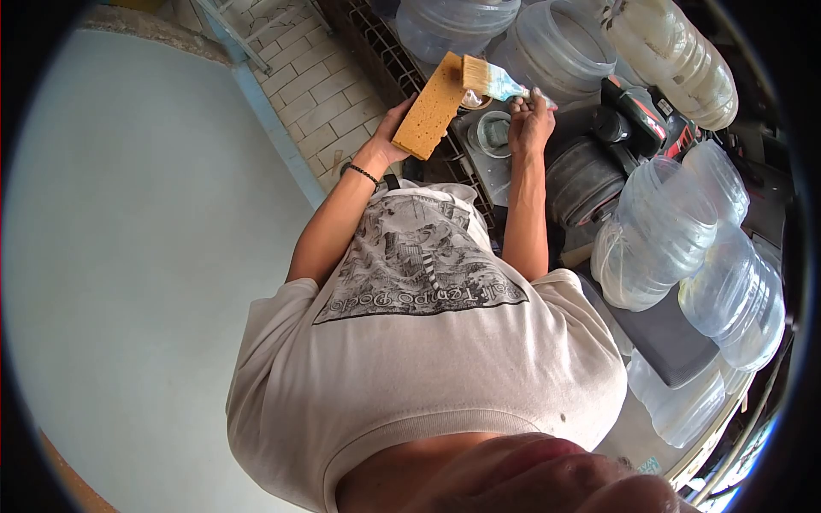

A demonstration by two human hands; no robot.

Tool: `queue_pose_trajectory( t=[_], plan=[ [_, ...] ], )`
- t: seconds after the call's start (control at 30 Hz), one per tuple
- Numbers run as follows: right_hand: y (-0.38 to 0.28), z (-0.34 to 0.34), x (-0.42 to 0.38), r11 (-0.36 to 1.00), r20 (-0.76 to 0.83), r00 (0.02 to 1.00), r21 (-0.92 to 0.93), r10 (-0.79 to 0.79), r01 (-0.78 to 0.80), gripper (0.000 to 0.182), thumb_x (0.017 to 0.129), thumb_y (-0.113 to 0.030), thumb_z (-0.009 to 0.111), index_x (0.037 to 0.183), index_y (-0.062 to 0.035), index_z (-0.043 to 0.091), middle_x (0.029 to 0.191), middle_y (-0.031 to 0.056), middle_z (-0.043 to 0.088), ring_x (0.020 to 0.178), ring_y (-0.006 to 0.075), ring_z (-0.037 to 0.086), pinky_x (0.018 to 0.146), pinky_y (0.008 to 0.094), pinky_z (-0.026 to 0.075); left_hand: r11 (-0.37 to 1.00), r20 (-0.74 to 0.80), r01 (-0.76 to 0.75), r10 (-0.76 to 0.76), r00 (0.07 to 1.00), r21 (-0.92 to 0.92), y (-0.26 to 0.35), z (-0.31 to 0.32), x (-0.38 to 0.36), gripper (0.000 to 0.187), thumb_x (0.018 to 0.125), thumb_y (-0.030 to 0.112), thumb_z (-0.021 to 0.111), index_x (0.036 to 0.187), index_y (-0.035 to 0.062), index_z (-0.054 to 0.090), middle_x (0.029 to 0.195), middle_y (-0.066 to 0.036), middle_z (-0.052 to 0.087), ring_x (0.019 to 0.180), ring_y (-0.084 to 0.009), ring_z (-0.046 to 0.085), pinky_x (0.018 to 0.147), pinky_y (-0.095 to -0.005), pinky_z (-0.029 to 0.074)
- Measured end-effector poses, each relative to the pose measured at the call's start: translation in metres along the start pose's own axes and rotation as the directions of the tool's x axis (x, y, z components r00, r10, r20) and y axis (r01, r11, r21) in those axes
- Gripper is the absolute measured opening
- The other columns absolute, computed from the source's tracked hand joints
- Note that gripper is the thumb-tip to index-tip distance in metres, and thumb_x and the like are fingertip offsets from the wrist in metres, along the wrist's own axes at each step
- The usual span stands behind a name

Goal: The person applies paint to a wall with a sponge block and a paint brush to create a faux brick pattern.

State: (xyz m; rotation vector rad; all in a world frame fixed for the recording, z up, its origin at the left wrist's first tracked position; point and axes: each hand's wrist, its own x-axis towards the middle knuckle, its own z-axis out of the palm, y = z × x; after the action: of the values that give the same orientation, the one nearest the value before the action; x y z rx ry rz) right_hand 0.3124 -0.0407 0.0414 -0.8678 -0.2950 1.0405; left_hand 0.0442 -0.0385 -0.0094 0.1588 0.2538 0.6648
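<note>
Pale blue-grey, a broad smooth surface [162,256] fills the left of the view, bordered by off-white rectangular tiles [316,103]. Next to the right, the left hand [393,132] grips an ochre-yellow, pitted rectangular block [430,109] by its lower left side, holding it up at a slant beyond the printed off-white T-shirt [428,368]. A flat paintbrush with tan bristles and a pale-blue, white-smeared body [503,83] lies across the block's upper right edge; bristles and block meet in the view, but whether they press together cannot be told. Just below the brush is a clear round jar with greyish contents [493,134]. Beside it, the right hand [532,124] is closed about the brush's handle. Farther right are a black-and-red power tool [637,124] and clear ribbed plastic bottles [657,235].

Good handling, as a judgement, keeps the left fingers at the block's side, leaving its broad face free, and the block steady under the strokes. Light, lengthwise strokes with the bristle tips would suit the flat area; short dabs would probably reach the pits better.
</note>
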Motion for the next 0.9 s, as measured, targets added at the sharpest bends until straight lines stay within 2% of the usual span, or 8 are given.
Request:
queue_pose_trajectory(
  t=[0.1,0.2,0.23,0.47,0.57,0.67,0.8,0.9],
  plan=[
    [-0.021,0.025,-0.01,0.994,0.152,0.988,-0.113,0.017,0.0,0.015,0.102,-0.01,0.064,0.108,0.0028,0.058,0.098,0.0162,0.069,0.074,0.0182,0.064,0.062,0.0298,0.051,0.99,0.067,0.015,-0.024,0.997,0.139,0.004,0.014,-0.005,0.065,0.107,0.047,0.047,0.154,0.003,0.043,0.14,-0.032,0.057,0.09,-0.0286,0.074,0.069,-0.0368,0.065],
    [-0.03,0.027,0.0,0.969,0.252,0.966,-0.248,0.057,0.008,0.019,0.102,-0.012,0.065,0.113,0.0024,0.059,0.1,0.0179,0.071,0.073,0.018,0.064,0.063,0.0301,0.051,0.973,0.029,0.023,-0.031,0.999,0.231,0.006,0.02,-0.011,0.063,0.108,0.046,0.044,0.154,0.0023,0.043,0.139,-0.033,0.057,0.085,-0.0274,0.074,0.067,-0.036,0.066],
    [-0.033,0.027,0.005,0.964,0.271,0.962,-0.263,0.031,0.043,0.025,0.101,-0.015,0.069,0.114,0.0049,0.061,0.098,0.0189,0.073,0.072,0.0173,0.065,0.061,0.0297,0.052,0.971,0.053,0.027,-0.041,0.998,0.236,0.009,0.024,-0.014,0.063,0.108,0.045,0.044,0.154,0.002,0.043,0.138,-0.033,0.058,0.085,-0.0272,0.074,0.066,-0.036,0.066],
    [-0.061,0.018,0.041,0.957,0.329,0.944,-0.269,-0.016,0.109,0.022,0.102,-0.011,0.066,0.114,0.0054,0.061,0.099,0.0185,0.072,0.071,0.0158,0.063,0.061,0.0283,0.049,0.965,0.178,-0.005,-0.043,0.983,0.262,0.013,0.021,-0.025,0.061,0.111,0.044,0.037,0.155,0.0012,0.042,0.134,-0.033,0.061,0.085,-0.0274,0.075,0.065,-0.0357,0.066],
    [-0.059,0.035,0.024,0.954,0.422,0.903,-0.297,0.08,0.054,0.021,0.102,-0.012,0.066,0.114,0.0043,0.061,0.099,0.018,0.072,0.071,0.0154,0.063,0.06,0.0281,0.049,0.965,0.178,0.009,-0.058,0.982,0.263,0.017,0.018,-0.027,0.061,0.111,0.043,0.036,0.155,0.001,0.042,0.135,-0.034,0.059,0.085,-0.0281,0.074,0.065,-0.0361,0.066],
    [-0.049,0.052,0.002,0.93,0.462,0.869,-0.369,0.176,0.008,0.022,0.102,-0.015,0.067,0.114,0.0021,0.061,0.1,0.0169,0.072,0.071,0.014,0.063,0.06,0.0273,0.048,0.971,0.212,0.039,-0.09,0.973,0.235,0.019,0.013,-0.025,0.061,0.111,0.043,0.036,0.155,0.0009,0.042,0.135,-0.036,0.058,0.085,-0.0284,0.074,0.065,-0.0364,0.066],
    [-0.052,0.031,0.033,0.913,0.417,0.906,-0.393,0.073,0.107,0.023,0.102,-0.015,0.068,0.114,0.0031,0.062,0.099,0.0166,0.073,0.072,0.0133,0.062,0.061,0.0265,0.047,0.985,0.238,0.045,-0.084,0.968,0.167,0.019,0.013,-0.03,0.06,0.111,0.042,0.036,0.155,0.0004,0.042,0.134,-0.036,0.059,0.085,-0.0289,0.074,0.064,-0.0361,0.066],
    [-0.063,0.021,0.052,0.936,0.404,0.914,-0.327,0.017,0.127,0.023,0.101,-0.013,0.068,0.115,0.0037,0.062,0.099,0.0177,0.072,0.07,0.0134,0.061,0.062,0.0259,0.047,0.971,0.227,0.001,-0.057,0.972,0.24,0.021,0.011,-0.033,0.06,0.111,0.042,0.038,0.154,-0.0002,0.043,0.133,-0.035,0.06,0.083,-0.0284,0.074,0.064,-0.0357,0.066]
  ],
)
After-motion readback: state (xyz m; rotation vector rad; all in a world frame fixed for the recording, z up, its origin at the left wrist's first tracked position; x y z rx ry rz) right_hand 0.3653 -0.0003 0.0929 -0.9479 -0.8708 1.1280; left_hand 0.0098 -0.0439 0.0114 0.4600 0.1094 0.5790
